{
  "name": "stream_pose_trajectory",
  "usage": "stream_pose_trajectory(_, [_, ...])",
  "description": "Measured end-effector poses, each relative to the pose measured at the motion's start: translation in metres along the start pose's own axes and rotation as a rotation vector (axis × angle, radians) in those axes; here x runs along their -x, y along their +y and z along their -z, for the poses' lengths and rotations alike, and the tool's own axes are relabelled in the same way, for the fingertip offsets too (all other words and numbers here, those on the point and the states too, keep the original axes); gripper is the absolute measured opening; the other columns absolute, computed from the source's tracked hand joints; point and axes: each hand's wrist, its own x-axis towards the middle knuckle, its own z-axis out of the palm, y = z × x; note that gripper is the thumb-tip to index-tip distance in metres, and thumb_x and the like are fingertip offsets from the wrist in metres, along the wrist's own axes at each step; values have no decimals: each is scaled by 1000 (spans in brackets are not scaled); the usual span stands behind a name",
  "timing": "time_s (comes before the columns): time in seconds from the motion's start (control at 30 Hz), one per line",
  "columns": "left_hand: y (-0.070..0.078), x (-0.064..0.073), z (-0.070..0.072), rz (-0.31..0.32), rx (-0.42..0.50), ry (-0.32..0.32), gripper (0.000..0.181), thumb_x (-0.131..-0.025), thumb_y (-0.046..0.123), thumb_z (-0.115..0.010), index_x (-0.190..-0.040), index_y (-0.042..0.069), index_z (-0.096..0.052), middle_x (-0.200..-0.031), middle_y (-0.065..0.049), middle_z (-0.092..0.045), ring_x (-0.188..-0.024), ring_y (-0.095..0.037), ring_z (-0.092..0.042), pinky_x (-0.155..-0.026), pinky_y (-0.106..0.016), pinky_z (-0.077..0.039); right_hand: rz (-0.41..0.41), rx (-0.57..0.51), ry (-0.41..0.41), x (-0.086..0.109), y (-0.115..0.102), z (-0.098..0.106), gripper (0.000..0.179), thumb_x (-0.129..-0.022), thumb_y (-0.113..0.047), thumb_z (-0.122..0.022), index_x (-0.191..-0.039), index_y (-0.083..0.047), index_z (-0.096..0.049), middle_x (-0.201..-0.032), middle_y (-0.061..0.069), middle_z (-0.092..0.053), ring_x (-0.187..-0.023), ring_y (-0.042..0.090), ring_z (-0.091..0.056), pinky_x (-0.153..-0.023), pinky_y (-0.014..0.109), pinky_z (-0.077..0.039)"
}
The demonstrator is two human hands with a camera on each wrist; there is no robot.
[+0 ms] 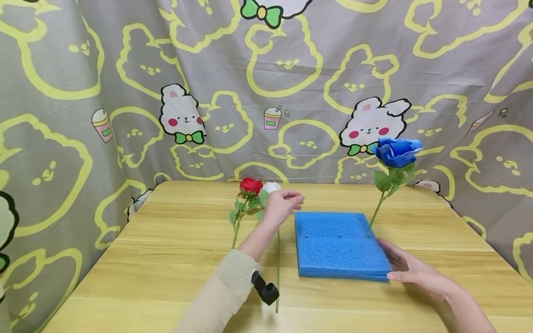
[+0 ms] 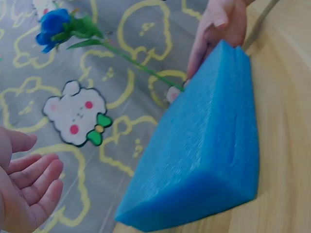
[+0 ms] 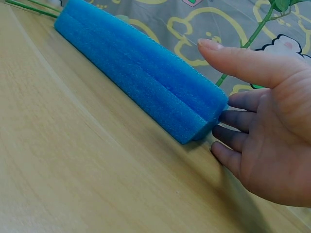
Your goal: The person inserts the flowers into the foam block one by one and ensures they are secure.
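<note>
A blue rose point(image 1: 397, 152) stands tilted with its green stem in the right side of a blue foam block point(image 1: 339, 245) on the table. My right hand point(image 1: 412, 270) is at the block's right end; in the right wrist view its fingertips point(image 3: 233, 119) meet that end, while the thumb is raised apart from it. To the left of the block, my left hand point(image 1: 283, 206) hovers with loosely bent fingers and nothing in them. It partly hides a white rose point(image 1: 272, 187) lying behind it. Beside that lies a red rose point(image 1: 251, 186) with green leaves.
The wooden table point(image 1: 166, 259) backs onto a grey curtain point(image 1: 225, 60) with yellow bear outlines. A black strap piece point(image 1: 265, 289) hangs at the left sleeve point(image 1: 225, 286), overlapping the white rose's stem in the head view. Small holes show in the foam's top.
</note>
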Motion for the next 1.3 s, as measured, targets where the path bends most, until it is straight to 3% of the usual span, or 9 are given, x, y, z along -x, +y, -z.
stream_pose_trajectory(0.07, [0, 2, 8, 9, 5, -7, 25, -86, 15, -66, -102, -3, -67, -87, -12, -70, -78, -22, -67, -67, -28, -54, -1, 1, 2, 0, 0, 0, 77, -91, 4, -49, -139, 15, 10, -148, 23, 8, -123, -15, -25, -97, 7, -24])
stream_pose_trajectory(0.2, [0, 6, 26, 26, 3, -1, 28, -86, 15, -65, -107, -4, -66, -91, -14, -69, -83, -26, -67, -64, -24, -53, 7, 1, -2, 0, 0, 1, 77, -91, 4, -49, -139, 15, 10, -149, 5, -3, -124, -15, -25, -97, 7, -24])
stream_pose_trajectory(0.3, [-3, 8, 40, 22, -4, 23, 28, -85, 14, -66, -107, -4, -66, -92, -15, -69, -83, -28, -67, -68, -29, -55, 13, -6, -6, 1, 0, 1, 77, -90, 4, -49, -138, 15, 11, -147, -1, -7, -124, -14, -24, -97, 7, -23])
stream_pose_trajectory(0.47, [-10, 12, 66, 25, -21, 72, 31, -84, 14, -68, -108, -5, -65, -96, -17, -68, -86, -32, -66, -76, -39, -54, 14, -10, -6, 0, -1, 0, 77, -90, 5, -49, -138, 16, 11, -149, 21, 8, -124, -14, -25, -97, 7, -23])
stream_pose_trajectory(0.63, [-16, 17, 92, 56, -23, 108, 37, -84, 15, -68, -114, -5, -61, -103, -18, -66, -94, -36, -63, -81, -41, -52, 11, -8, -7, 0, -2, 0, 77, -90, 5, -49, -138, 16, 10, -140, 37, 19, -124, -15, -25, -97, 7, -23])
stream_pose_trajectory(1.0, [-40, 35, 136, 153, -31, 144, 45, -87, 11, -64, -124, -10, -50, -112, -25, -59, -101, -37, -59, -85, -39, -51, -4, -21, -8, 0, -2, 0, 78, -90, 5, -49, -138, 15, 11, -137, 38, 24, -122, -16, -25, -96, 7, -24])
stream_pose_trajectory(1.3, [-61, 46, 146, 247, -102, 154, 41, -87, 9, -63, -121, -12, -52, -115, -28, -57, -97, -36, -61, -83, -40, -52, -6, 5, 9, 1, 0, 1, 77, -90, 5, -49, -140, 14, 9, -145, 31, 13, -123, -16, -25, -96, 7, -25])
